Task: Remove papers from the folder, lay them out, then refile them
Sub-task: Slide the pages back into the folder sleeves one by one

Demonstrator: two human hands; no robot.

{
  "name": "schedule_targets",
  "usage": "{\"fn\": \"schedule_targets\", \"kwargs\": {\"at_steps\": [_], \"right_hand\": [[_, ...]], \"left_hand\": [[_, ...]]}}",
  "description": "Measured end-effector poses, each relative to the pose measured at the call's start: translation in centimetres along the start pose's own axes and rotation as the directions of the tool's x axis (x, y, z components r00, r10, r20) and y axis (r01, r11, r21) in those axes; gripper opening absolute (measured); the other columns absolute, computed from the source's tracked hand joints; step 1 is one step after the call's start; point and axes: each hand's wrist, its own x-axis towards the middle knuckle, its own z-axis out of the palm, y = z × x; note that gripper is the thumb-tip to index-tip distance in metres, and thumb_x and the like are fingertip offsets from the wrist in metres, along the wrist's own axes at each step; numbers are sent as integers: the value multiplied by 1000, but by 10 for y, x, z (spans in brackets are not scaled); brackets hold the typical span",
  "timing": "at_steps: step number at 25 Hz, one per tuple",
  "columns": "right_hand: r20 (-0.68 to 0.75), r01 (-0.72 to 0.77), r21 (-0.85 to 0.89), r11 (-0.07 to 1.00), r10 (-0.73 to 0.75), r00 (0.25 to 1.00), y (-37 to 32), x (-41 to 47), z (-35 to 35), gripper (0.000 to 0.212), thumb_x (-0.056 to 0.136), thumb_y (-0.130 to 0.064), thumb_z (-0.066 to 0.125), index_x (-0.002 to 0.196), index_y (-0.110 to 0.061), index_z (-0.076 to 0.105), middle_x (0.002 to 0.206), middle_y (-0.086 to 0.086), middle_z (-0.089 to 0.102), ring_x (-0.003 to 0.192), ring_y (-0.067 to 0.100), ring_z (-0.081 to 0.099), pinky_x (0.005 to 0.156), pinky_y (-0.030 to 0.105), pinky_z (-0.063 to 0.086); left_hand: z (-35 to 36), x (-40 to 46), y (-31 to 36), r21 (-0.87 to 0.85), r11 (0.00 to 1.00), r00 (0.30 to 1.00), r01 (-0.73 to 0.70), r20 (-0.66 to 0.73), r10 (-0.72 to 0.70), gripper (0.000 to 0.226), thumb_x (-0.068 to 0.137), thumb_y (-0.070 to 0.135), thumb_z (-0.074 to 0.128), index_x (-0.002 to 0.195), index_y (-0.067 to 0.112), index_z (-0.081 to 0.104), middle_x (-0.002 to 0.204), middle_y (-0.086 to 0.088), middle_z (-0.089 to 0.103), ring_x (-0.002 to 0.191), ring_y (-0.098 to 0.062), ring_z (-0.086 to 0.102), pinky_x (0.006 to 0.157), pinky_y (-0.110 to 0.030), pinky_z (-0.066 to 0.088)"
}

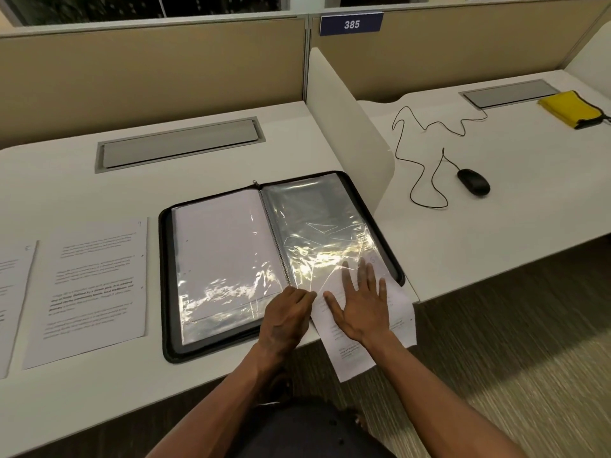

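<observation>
Here we see the open folder (281,259) lying near the tabletop (99,385) front edge, its right corner close under the white divider (347,127); bare tabletop stretches behind it. One sheet (363,342) juts from the right-hand sleeve (317,226), hanging past the edge over the floor. Our right hand (360,305) lies flat on it, fingers spread, grip open. Our left hand (287,315) curls at the sleeve's bottom edge, seemingly pinching the plastic. Two papers (96,285) lie left of the folder, side by side. One mouse (473,181) sits beyond the divider.
</observation>
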Motion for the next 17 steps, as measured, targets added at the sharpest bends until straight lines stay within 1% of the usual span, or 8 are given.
{"fn": "schedule_targets", "kwargs": {"at_steps": [4, 7, 10, 12, 13, 15, 16, 17], "right_hand": [[-28, -80, 3, 997, 80, 996, -16, 1, 1, 91, 90, -80, 11, 160, -26, -11, 165, 10, -22, 152, 29, -21, 122, 53, -6], [-58, -64, 69, 996, 68, 996, -28, 2, 3, 90, 91, -79, 17, 160, -26, -7, 167, 12, -13, 154, 31, -11, 124, 50, 1], [-156, -53, 161, 986, 78, 985, -24, 3, 4, 81, 95, -70, 30, 160, -23, 15, 167, 15, 9, 154, 32, 7, 124, 50, 16], [-218, -24, 115, 993, 49, 975, -12, 4, 7, 76, 95, -66, 36, 156, -21, 29, 166, 14, 17, 154, 32, 7, 125, 53, 11], [-212, -19, 83, 996, 36, 977, -7, 6, 8, 76, 95, -66, 36, 158, -23, 26, 167, 12, 12, 155, 31, 1, 125, 52, 4], [-161, -16, 71, 997, 28, 987, -1, 11, 9, 79, 95, -71, 28, 161, -31, 9, 169, 6, -6, 155, 27, -12, 124, 48, -5], [-158, -15, 89, 996, 29, 987, -2, 12, 9, 80, 95, -72, 25, 161, -32, 5, 169, 5, -9, 154, 25, -14, 125, 46, -4], [-175, -14, 118, 993, 35, 984, -4, 11, 10, 80, 95, -72, 25, 161, -31, 8, 169, 6, -4, 155, 25, -9, 125, 45, 1]], "left_hand": [[2, -3, -2, -18, 1000, 1000, -14, -10, 14, 26, 74, 14, 84, 97, 10, 73, 85, -6, 70, 73, -23, 64, 56, -32, 54], [4, -3, -4, -32, 999, 1000, 14, 13, -13, 31, 73, 18, 85, 101, 11, 72, 87, -6, 70, 73, -23, 63, 56, -33, 54], [0, -3, -5, -38, 999, 1000, 12, -7, -12, 29, 71, 15, 86, 97, 10, 74, 85, -6, 71, 72, -23, 66, 55, -31, 55], [-2, -3, -7, -47, 999, 1000, 2, -28, -4, 28, 71, 11, 85, 97, 10, 74, 85, -6, 71, 72, -23, 66, 55, -31, 55], [-1, -3, -8, -52, 999, 999, -6, -33, 4, 28, 72, 10, 84, 98, 11, 74, 85, -5, 71, 72, -24, 65, 55, -32, 55], [2, -2, -10, -53, 998, 1000, -22, -21, 21, 30, 71, 12, 86, 99, 12, 74, 85, -4, 71, 71, -23, 65, 55, -32, 54], [3, -1, -12, -53, 998, 1000, -29, -9, 29, 32, 70, 14, 87, 99, 13, 74, 85, -4, 71, 71, -23, 64, 55, -31, 54], [4, 0, -14, -51, 998, 999, -37, -1, 37, 33, 70, 17, 88, 99, 13, 74, 85, -3, 71, 70, -22, 64, 55, -30, 53]]}}
